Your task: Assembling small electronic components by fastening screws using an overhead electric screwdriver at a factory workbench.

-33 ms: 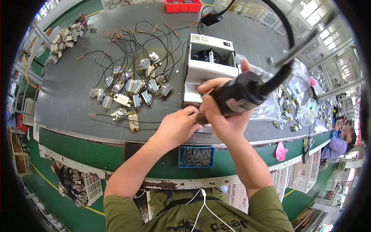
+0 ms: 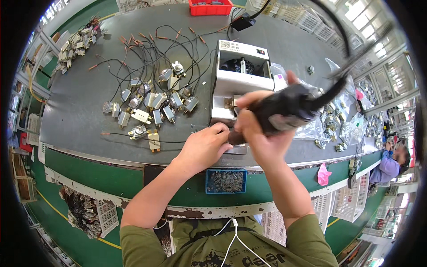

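My right hand (image 2: 262, 135) is wrapped round a black electric screwdriver (image 2: 284, 111), its cable end tilted up to the right. My left hand (image 2: 207, 144) is closed in a pinch at the front end of a white machine (image 2: 244, 82); what its fingers hold is hidden. A small brown piece (image 2: 235, 138) shows between the two hands; I cannot tell what it belongs to. Left of the machine lie several small metal thermostats (image 2: 158, 100) with black leads and copper-coloured tips. One thin black lead (image 2: 167, 139) runs along the table toward my left hand.
A blue tray of small screws (image 2: 226, 181) sits at the table's front edge. Clear plastic bags with metal parts (image 2: 329, 120) lie on the right. A red bin (image 2: 210, 7) stands at the back. Another person (image 2: 387, 164) sits at far right.
My right hand and the electric screwdriver have shifted slightly to the right, uncovering more of the machine's front. My left hand stays in nearly the same place.
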`<state>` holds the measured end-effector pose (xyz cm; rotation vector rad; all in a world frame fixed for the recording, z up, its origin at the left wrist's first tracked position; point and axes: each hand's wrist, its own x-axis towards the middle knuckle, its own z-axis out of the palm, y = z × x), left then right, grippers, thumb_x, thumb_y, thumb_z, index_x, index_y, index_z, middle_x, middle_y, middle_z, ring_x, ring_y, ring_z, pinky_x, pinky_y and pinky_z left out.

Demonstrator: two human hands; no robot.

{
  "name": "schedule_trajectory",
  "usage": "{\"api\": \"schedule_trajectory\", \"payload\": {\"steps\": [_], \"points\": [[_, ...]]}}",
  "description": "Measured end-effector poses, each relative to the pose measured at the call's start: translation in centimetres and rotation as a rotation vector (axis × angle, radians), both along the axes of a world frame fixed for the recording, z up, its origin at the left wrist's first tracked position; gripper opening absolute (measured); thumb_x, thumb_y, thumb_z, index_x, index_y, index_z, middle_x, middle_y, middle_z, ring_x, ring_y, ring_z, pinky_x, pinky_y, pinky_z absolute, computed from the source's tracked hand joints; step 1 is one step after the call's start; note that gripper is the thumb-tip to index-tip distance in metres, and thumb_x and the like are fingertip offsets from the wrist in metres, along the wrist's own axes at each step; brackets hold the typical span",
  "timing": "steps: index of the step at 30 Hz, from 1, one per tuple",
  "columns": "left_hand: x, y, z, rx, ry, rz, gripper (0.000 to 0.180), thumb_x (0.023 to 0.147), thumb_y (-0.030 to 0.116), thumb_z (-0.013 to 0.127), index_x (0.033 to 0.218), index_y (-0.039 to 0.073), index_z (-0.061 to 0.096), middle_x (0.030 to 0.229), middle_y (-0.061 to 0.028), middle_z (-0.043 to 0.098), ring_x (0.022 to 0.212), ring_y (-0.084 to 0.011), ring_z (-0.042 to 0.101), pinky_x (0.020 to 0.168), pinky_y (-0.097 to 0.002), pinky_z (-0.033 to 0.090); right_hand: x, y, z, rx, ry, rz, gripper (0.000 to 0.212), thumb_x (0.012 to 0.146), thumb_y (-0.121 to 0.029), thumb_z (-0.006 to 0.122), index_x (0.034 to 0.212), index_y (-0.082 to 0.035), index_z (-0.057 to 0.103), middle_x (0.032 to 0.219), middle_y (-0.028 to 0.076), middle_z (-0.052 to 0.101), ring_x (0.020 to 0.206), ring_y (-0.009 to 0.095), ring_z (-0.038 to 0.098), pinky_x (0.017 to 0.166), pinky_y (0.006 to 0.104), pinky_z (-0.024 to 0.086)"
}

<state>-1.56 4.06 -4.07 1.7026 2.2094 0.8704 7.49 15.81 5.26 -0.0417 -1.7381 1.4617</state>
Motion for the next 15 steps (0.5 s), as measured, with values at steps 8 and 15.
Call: {"api": "schedule_trajectory", "payload": {"steps": [8, 15], "points": [[0.2, -0.1, 0.5, -0.034, -0.084, -0.023, 0.027, 0.091, 0.028, 0.068, 0.111, 0.01, 0.067, 0.115, -0.0043, 0.062, 0.101, -0.0274, 0.064, 0.082, -0.0406, 0.054, 0.8, 1.1, 4.2, -0.035, 0.262, -0.031, 0.092, 0.093, -0.009, 0.068, 0.158, -0.016, 0.002, 0.097, 0.015, 0.064, 0.061, 0.016, 0.06, 0.058, 0.031, 0.053], [-0.7, 0.1, 1.6, -0.092, -0.179, -0.095, 0.036, 0.094, 0.029, 0.064, 0.126, 0.011, 0.065, 0.117, -0.0073, 0.062, 0.105, -0.029, 0.063, 0.088, -0.0399, 0.052, 0.3, 2.2, 2.4, -0.02, 0.179, -0.092, 0.09, 0.095, -0.004, 0.063, 0.157, -0.013, -0.002, 0.098, 0.015, 0.063, 0.063, 0.015, 0.06, 0.061, 0.03, 0.053]]}}
